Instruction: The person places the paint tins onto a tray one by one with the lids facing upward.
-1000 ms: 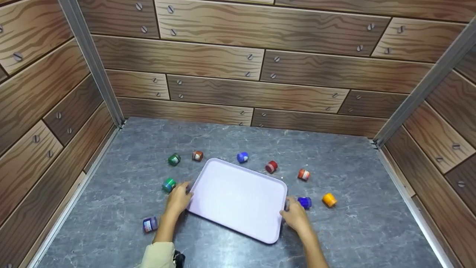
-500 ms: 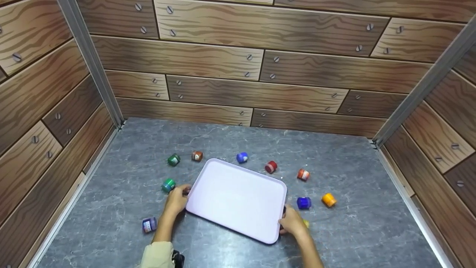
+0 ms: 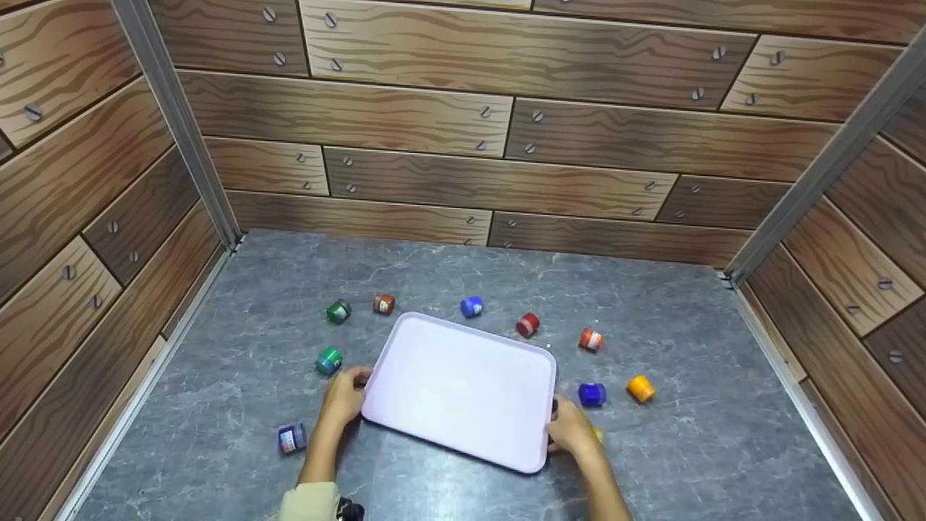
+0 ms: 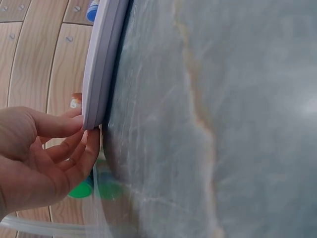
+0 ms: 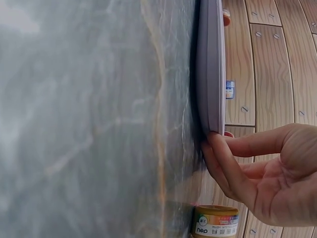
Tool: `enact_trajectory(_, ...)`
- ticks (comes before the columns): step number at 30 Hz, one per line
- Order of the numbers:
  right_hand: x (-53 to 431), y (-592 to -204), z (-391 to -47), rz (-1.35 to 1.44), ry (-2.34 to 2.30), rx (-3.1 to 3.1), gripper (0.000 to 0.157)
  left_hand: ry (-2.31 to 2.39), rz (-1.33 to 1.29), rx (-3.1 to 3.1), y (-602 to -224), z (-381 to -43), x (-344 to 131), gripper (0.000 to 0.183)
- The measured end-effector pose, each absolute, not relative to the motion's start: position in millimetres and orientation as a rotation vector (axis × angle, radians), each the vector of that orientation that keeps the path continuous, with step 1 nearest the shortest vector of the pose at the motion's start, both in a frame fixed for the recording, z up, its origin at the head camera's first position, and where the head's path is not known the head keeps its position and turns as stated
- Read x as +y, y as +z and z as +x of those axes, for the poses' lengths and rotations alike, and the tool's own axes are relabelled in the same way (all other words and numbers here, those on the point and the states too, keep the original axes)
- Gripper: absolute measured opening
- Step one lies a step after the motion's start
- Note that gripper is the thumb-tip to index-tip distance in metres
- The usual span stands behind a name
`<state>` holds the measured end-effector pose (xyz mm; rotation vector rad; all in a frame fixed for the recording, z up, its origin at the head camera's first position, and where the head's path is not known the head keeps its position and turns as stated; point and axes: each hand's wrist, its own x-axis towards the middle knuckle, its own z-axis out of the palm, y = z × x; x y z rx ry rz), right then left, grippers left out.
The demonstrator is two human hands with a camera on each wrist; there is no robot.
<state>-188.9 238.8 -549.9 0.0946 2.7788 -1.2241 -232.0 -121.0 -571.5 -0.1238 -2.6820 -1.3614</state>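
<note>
A pale lilac rectangular tray (image 3: 459,394) lies at a slant in the middle of the grey marbled surface. My left hand (image 3: 344,394) pinches its left edge, thumb at the rim and fingers beneath, as the tray (image 4: 99,74) in the left wrist view shows. At the opposite end my right hand (image 3: 571,425) grips the right edge; fingers curl under the tray (image 5: 212,74) in the right wrist view. Beside the left hand lies a green paint jar (image 3: 329,360). A yellow jar (image 3: 598,434) is mostly hidden behind the right hand, its label visible on the jar (image 5: 216,221) up close.
Several small jars ring the tray: dark green (image 3: 338,311), brown (image 3: 384,304), blue (image 3: 472,307), red (image 3: 528,324), orange-red (image 3: 590,339), dark blue (image 3: 592,394), orange-yellow (image 3: 640,388) and purple (image 3: 292,438). Wood-patterned walls (image 3: 448,130) enclose the back and sides.
The tray's far edge has shifted slightly toward me. My right hand has moved a little nearer along the edge, uncovering the dark blue jar and part of the yellow one. Left-hand fingers shifted slightly.
</note>
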Motion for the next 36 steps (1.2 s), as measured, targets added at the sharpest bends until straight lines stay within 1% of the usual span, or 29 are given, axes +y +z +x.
enact_trajectory(7,238.7,-548.5,-192.2,0.108,-1.141,2.825,0.048,-1.394,-0.026,-2.71,-568.8,-223.1,-118.9,0.027)
enact_trajectory(15,238.6,-549.6,-196.2,0.138,-1.07,2.855,0.048,-1.419,0.017,-2.747,-565.5,-214.6,-120.0,0.032)
enact_trajectory(18,238.9,-548.1,-197.3,0.18,-1.032,2.84,0.051,-1.411,0.022,-2.777,-563.1,-210.4,-120.1,0.031)
enact_trajectory(21,239.4,-547.0,-198.1,0.192,-1.002,2.845,0.049,-1.396,0.006,-2.797,-561.6,-206.2,-119.7,0.03)
enact_trajectory(28,242.5,-546.9,-201.9,0.061,-0.938,2.94,0.043,-1.402,0.038,-2.814,-560.9,-198.1,-115.6,0.027)
enact_trajectory(36,243.3,-547.3,-206.3,0.013,-0.839,2.988,0.042,-1.408,0.041,-2.786,-565.5,-190.8,-114.7,0.029)
